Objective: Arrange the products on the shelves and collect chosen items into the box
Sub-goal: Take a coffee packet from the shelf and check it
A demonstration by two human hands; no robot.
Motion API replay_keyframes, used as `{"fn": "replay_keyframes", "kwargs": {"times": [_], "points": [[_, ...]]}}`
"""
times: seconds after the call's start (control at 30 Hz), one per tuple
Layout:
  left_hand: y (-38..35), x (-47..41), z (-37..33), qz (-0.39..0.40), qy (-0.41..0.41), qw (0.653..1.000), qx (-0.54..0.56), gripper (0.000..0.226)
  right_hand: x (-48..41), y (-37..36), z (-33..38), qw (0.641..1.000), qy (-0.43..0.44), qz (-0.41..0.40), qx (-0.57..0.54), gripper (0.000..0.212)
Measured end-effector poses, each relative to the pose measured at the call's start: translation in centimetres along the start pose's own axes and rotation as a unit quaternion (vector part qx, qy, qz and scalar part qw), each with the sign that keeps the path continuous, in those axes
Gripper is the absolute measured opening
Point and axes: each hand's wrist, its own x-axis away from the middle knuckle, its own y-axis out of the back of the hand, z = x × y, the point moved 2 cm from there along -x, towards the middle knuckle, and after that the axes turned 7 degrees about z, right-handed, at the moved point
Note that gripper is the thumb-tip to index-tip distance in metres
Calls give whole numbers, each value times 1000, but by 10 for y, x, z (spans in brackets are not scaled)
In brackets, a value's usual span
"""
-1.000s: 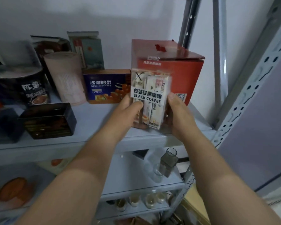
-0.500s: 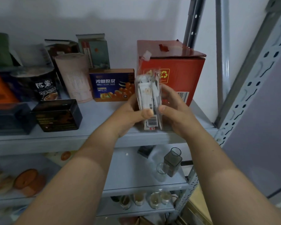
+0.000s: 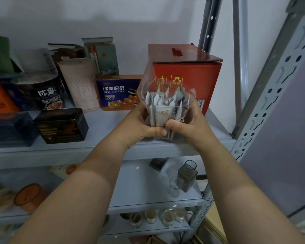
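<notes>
Your left hand (image 3: 139, 127) and right hand (image 3: 188, 125) both grip clear sachet pack (image 3: 165, 106). Thumbs sit close together on its near lower face, fingers curl round its sides. Pack is held upright over front of top shelf (image 3: 104, 124); cannot tell whether base touches shelf. Red carton (image 3: 201, 76) just behind pack, at 1 o'clock. Blue-orange box (image 3: 118, 92) at 10 o'clock, just beside. Black box (image 3: 62, 125) at 9 o'clock, well apart.

Left hand (image 3: 139, 127), right hand (image 3: 188, 125) grip clear sachet box (image 3: 165, 106) before red carton (image 3: 197, 80).
</notes>
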Motion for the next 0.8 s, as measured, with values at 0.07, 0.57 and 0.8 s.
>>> {"fn": "replay_keyframes", "kwargs": {"times": [0.07, 0.57, 0.8], "points": [[1, -1, 2, 4, -1, 1000, 7, 98, 0, -1, 2, 1000, 6, 3, 0, 70], [4, 3, -2, -24, -7, 981, 192, 57, -8, 1, -11, 998, -30, -55, 10, 43], [-5, 9, -9, -43, 18, 983, 180, 81, -3, -6, -10, 997, -7, -35, 73, 49]]}}
